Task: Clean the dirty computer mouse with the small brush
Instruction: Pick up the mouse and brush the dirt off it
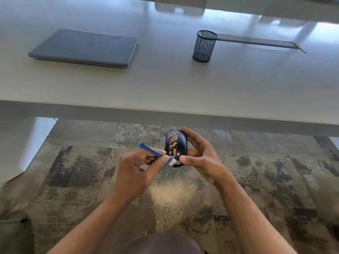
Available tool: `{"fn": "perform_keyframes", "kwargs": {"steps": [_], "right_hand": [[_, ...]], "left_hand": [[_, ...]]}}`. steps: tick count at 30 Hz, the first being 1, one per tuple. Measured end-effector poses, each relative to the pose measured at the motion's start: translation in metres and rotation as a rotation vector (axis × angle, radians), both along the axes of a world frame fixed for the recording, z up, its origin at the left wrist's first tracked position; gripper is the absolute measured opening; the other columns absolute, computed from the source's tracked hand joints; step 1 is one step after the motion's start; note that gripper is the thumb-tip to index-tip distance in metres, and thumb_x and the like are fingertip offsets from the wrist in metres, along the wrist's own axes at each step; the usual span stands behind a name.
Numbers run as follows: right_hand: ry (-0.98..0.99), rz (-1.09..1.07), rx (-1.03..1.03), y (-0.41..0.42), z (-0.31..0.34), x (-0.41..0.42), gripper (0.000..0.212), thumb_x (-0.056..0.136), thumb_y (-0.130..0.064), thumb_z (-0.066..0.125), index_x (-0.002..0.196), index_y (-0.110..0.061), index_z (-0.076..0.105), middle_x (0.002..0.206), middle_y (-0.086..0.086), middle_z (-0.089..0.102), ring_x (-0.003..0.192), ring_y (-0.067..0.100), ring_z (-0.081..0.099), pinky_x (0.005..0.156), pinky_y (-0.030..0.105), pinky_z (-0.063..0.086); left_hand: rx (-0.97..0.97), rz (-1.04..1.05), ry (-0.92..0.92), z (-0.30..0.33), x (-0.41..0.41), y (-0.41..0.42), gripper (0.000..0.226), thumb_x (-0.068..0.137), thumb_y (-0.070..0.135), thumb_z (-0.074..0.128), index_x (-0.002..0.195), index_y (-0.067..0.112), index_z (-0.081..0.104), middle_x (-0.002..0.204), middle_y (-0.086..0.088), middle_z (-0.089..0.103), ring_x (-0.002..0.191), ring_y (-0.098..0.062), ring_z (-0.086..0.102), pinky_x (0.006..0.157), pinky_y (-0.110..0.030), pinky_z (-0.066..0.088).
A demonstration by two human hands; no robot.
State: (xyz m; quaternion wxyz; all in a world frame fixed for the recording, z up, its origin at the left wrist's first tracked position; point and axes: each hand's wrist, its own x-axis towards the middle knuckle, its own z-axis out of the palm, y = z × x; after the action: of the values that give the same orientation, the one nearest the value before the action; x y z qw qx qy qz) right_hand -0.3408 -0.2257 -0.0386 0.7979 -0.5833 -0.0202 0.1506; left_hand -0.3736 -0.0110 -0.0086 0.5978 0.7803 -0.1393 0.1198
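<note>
Hanging in the air below the near edge of the desk, over the patterned carpet, the black computer mouse (pixel 176 146) is turned with its top toward the camera, and a streak of tan, sandy grit runs lengthwise down its back. The right hand (pixel 199 158) grips it from the right side, the thumb pressed against the near end by the printed logo and the fingers curled round the far end and the back, so the mouse is pinched between them. The small brush (pixel 157 154), blue-handled with white bristles, slants from upper left to lower right; its bristle head touches the near end of the mouse just beside the right thumb. The left hand (pixel 138 171) pinches the handle close to the head between thumb and forefinger, with the other fingers curled loosely beneath it. A pale scatter of grit lies on the carpet (pixel 73 162) beneath the hands. Farther out, on the grey desk (pixel 165 85), a closed silver laptop (pixel 84 47) lies at the left, and a dark mesh pen cup (pixel 204 45) stands upright at the right, well apart from it, next to a long flat grey strip (pixel 256 41) set into the desktop. A dark rounded shape at the bottom edge is too blurred to identify.
</note>
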Motion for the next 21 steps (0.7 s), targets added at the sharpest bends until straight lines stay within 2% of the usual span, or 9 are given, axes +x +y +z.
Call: {"fn": "perform_keyframes", "kwargs": {"steps": [2,5,8,11,15,18,21], "right_hand": [[-0.003,0.010,-0.003,0.000,0.000,0.000,0.087,0.069,0.012,0.076,0.147,-0.011,0.045,0.146,0.008,0.055,0.109,0.041,0.069,0.092,0.051,0.058],[-0.008,0.013,-0.010,0.000,-0.001,-0.001,0.089,0.069,0.009,0.079,0.148,-0.011,0.044,0.148,0.008,0.053,0.112,0.041,0.068,0.096,0.053,0.056],[0.000,0.005,-0.012,0.000,-0.003,-0.003,0.091,0.066,0.005,0.082,0.148,-0.012,0.044,0.149,0.008,0.052,0.115,0.042,0.067,0.098,0.057,0.053],[0.008,-0.007,-0.024,0.000,-0.003,-0.006,0.089,0.067,0.010,0.078,0.147,-0.012,0.045,0.149,0.007,0.052,0.113,0.041,0.068,0.098,0.058,0.053],[0.018,-0.006,-0.025,-0.001,-0.006,-0.009,0.087,0.067,0.011,0.076,0.146,-0.014,0.047,0.148,0.006,0.054,0.113,0.042,0.068,0.098,0.059,0.053],[0.024,-0.004,-0.020,-0.001,-0.008,-0.010,0.088,0.067,0.012,0.076,0.146,-0.013,0.046,0.148,0.006,0.054,0.114,0.043,0.067,0.099,0.060,0.051],[0.024,0.012,-0.022,0.001,-0.009,-0.010,0.089,0.068,0.011,0.077,0.147,-0.013,0.045,0.148,0.007,0.053,0.113,0.042,0.068,0.098,0.058,0.053]], "left_hand": [[0.032,-0.013,-0.021,-0.001,0.001,-0.004,0.018,0.080,0.030,0.078,0.092,0.018,0.075,0.080,0.010,0.074,0.069,-0.010,0.071,0.061,-0.029,0.059],[0.100,0.016,-0.053,0.000,0.004,-0.007,0.014,0.079,0.020,0.077,0.091,0.013,0.074,0.079,0.011,0.072,0.066,-0.005,0.069,0.059,-0.021,0.057],[0.129,0.056,-0.055,0.000,0.009,-0.004,0.013,0.080,0.015,0.077,0.092,0.009,0.073,0.079,0.006,0.072,0.065,-0.005,0.069,0.058,-0.018,0.056],[0.107,0.129,-0.015,0.001,0.014,0.000,0.011,0.082,0.014,0.076,0.092,0.015,0.072,0.077,0.004,0.072,0.064,-0.008,0.069,0.058,-0.027,0.059],[0.054,0.185,0.073,0.001,0.016,0.006,0.018,0.084,0.014,0.073,0.083,0.031,0.067,0.072,-0.003,0.072,0.061,-0.026,0.069,0.056,-0.053,0.056],[0.013,0.126,0.083,0.004,0.011,0.005,0.019,0.083,0.012,0.074,0.083,0.031,0.069,0.072,0.000,0.073,0.059,-0.022,0.069,0.055,-0.051,0.056],[0.003,-0.003,0.073,0.003,0.007,0.000,0.007,0.082,0.016,0.074,0.087,0.021,0.072,0.074,0.001,0.074,0.058,-0.018,0.069,0.054,-0.047,0.057]]}}
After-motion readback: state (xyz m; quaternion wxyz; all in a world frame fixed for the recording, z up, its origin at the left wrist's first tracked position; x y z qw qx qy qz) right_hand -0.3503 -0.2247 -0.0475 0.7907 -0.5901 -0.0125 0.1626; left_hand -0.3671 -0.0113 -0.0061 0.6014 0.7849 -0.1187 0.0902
